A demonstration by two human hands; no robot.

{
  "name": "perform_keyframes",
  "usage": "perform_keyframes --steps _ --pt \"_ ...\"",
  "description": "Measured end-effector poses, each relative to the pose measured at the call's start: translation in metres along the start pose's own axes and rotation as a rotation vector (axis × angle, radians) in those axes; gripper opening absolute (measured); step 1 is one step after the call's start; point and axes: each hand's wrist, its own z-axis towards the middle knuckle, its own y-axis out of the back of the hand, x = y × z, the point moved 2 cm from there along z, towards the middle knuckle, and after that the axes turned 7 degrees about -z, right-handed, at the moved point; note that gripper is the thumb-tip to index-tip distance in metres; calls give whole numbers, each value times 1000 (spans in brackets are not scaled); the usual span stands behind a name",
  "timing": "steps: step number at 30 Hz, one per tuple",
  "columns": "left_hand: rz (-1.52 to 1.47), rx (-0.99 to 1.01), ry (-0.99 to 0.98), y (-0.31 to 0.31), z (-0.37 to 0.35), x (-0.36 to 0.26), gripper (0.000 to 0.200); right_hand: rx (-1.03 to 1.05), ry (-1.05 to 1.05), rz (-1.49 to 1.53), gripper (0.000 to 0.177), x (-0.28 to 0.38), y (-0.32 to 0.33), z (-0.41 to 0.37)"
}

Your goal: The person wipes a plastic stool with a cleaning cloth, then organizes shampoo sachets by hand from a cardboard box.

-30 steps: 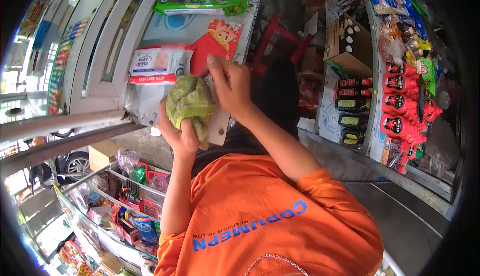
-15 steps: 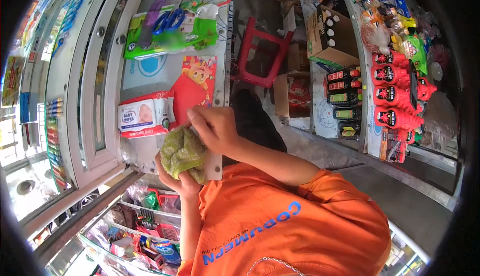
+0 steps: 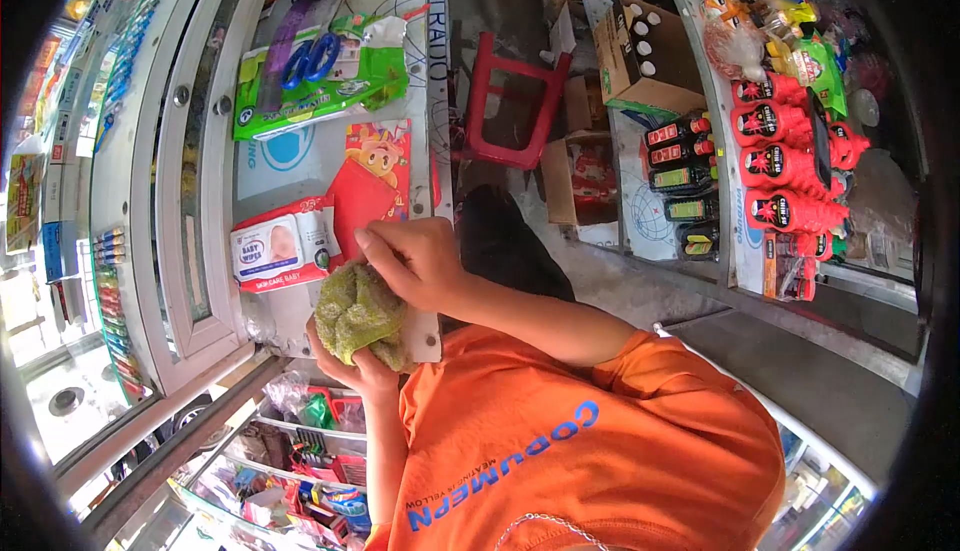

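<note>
A fuzzy green towel (image 3: 358, 309), bunched into a rounded bundle, is held over the near end of the counter. My left hand (image 3: 345, 369) is wrapped round its lower left side, with the thumb pressed on it and the other fingers mostly hidden underneath. At the upper right of the bundle is my right hand (image 3: 415, 263), its fingers curled closed against the towel; the tips are partly hidden. Just beyond the hands lie a red and white pack of baby wipes (image 3: 285, 249) and a red envelope (image 3: 365, 203) with a cartoon figure.
Farther along the counter (image 3: 315, 176), blue-handled scissors (image 3: 310, 61) rest on a green package (image 3: 375, 91). A red plastic stool (image 3: 545, 116) stands on the floor to the right. Shelves hold red bottles (image 3: 775, 166) and an open carton (image 3: 650, 61). A sliding glass frame (image 3: 180, 181) borders the left.
The camera view has shifted slightly, moving the counter items a little left and down. Both hands stay at the towel in nearly the same pose.
</note>
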Motion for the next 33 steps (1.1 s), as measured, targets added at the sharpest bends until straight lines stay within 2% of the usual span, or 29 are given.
perform_keyframes --steps 5,9,11,13,15,17,19,21,23,26,31,33 --pt "8 28 -15 2 1 0 60 19 -21 7 28 0 -2 -1" --pt "14 45 -8 2 -6 5 66 -43 23 -32 28 -2 -2 -2" --pt "81 -43 -2 -1 -7 0 57 4 24 -40 29 0 0 -2" --pt "81 -21 -19 3 -7 5 57 -24 21 -26 31 1 -1 -3" --pt "125 -23 -114 8 -9 15 52 -14 20 -28 31 1 -1 -3" --pt "218 63 -239 25 -15 47 47 -31 41 -44 32 1 -1 -3" --pt "215 65 -253 20 -12 38 42 -4 32 -36 33 1 0 -3" --pt "222 29 -232 18 -12 35 45 -7 38 -35 33 1 0 -4" --pt "56 69 -75 15 -5 21 49 -32 47 -41 33 0 -2 -5" --pt "41 92 -68 5 3 3 56 -56 64 -28 34 -1 -5 -6" --pt "25 35 -69 5 -2 11 52 -54 46 -61 33 1 0 -7" --pt "28 52 54 8 -3 11 65 -55 46 -55 34 1 -1 -8"
